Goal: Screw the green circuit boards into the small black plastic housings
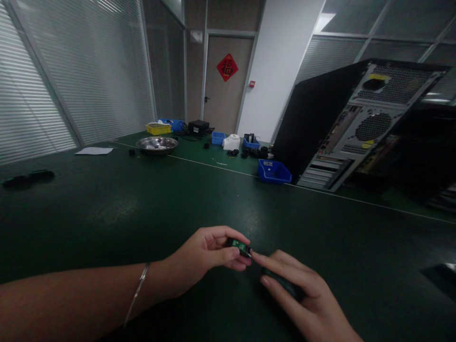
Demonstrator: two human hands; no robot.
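A small black part (241, 246) with a green, pale-marked circuit face is over the dark green surface (149, 213), pinched between thumb and nearly closed fingers of the left hand (203, 251). The right hand's (309, 289) forefinger reaches its end, thumb apart; whether those fingers grasp anything is unclear.
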